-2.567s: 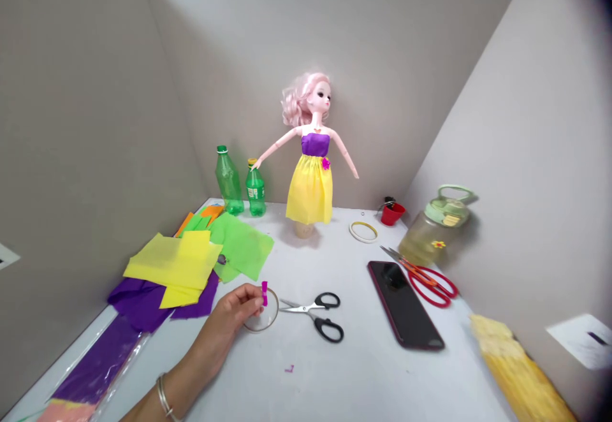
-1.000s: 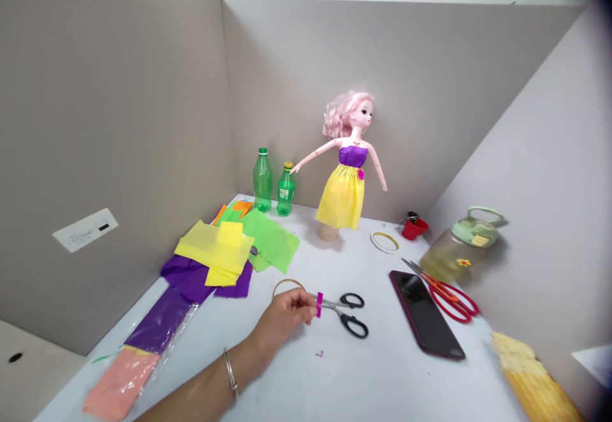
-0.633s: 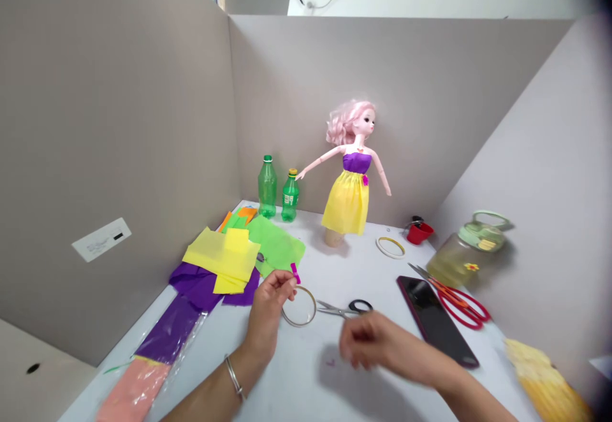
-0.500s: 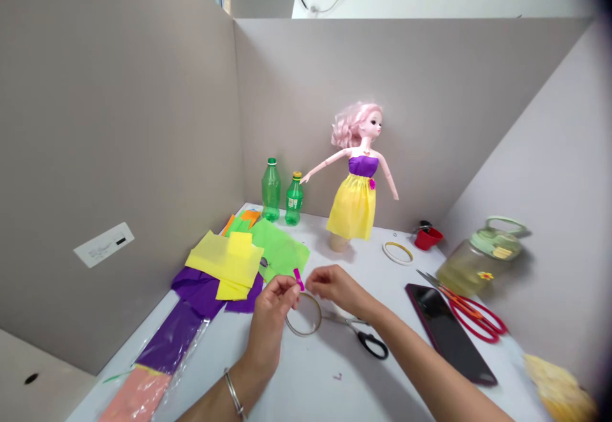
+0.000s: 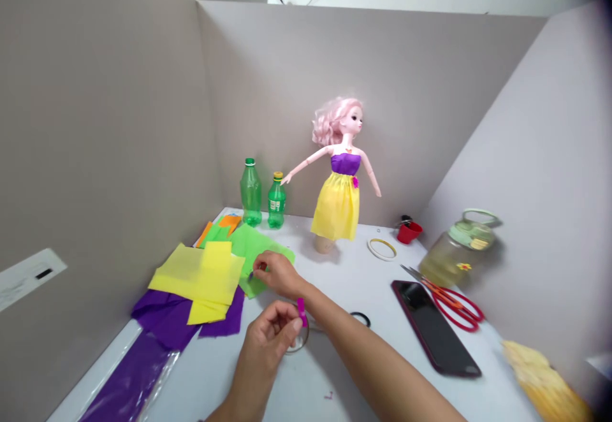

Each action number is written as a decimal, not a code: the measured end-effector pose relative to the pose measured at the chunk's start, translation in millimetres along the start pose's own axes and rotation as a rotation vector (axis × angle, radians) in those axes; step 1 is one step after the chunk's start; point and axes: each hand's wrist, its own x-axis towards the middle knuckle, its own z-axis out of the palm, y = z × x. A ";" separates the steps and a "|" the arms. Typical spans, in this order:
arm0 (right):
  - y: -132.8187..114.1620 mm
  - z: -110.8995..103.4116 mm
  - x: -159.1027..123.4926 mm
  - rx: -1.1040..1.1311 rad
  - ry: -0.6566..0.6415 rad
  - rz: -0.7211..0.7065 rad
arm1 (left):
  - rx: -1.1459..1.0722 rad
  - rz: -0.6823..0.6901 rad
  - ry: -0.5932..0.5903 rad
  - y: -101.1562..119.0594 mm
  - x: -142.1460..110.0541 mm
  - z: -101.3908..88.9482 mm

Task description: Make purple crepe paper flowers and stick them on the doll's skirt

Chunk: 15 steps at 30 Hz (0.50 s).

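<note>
My left hand (image 5: 275, 336) pinches a small magenta strip (image 5: 301, 312) upright between thumb and fingertips. Just behind those fingers a thin tape ring (image 5: 304, 341) lies on the table, partly hidden. My right hand (image 5: 280, 274) reaches across to the green sheet (image 5: 275, 248), its fingers closed at a small dark object that they mostly cover. A bit of purple (image 5: 250, 276) shows beside the fingertips. Under my right forearm lie black-handled scissors (image 5: 362, 317), largely hidden.
A doll (image 5: 337, 199) in a yellow skirt stands behind, near two green bottles (image 5: 251, 192). Yellow sheets (image 5: 196, 275) and purple sheets (image 5: 162, 310) lie left. Rightward are a white ring (image 5: 381, 250), a phone (image 5: 433, 329), red scissors (image 5: 452, 304), a red cup (image 5: 409, 232) and a jug (image 5: 456, 253).
My right hand has moved left, from beside the magenta strip to the small dark object on the green sheet. My left hand still holds the strip. The view has shifted right.
</note>
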 end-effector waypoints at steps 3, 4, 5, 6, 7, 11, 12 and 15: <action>3.7 -32.8 -24.8 0.235 0.048 0.066 | 0.009 -0.020 0.010 -3.1 0.9 2.3; 7.1 -47.0 -35.6 0.319 0.062 0.096 | 0.006 -0.027 0.018 -4.1 0.7 3.8; 11.8 -62.6 -46.8 0.395 0.087 0.127 | 0.002 -0.033 0.024 -5.0 0.1 5.5; 17.9 -79.4 -57.7 0.463 0.124 0.158 | -0.002 -0.038 0.029 -5.9 -0.7 7.3; 25.3 -97.0 -67.8 0.520 0.171 0.192 | -0.003 -0.041 0.028 -6.7 -1.6 9.0; 62.2 -167.1 -92.4 0.662 0.428 0.328 | 0.021 -0.046 0.023 -9.4 -5.0 14.1; 71.5 -182.1 -94.5 0.685 0.485 0.358 | 0.029 -0.046 0.024 -9.9 -5.4 14.7; 94.9 -215.8 -93.9 0.738 0.617 0.413 | 0.038 -0.057 0.030 -10.6 -5.6 15.3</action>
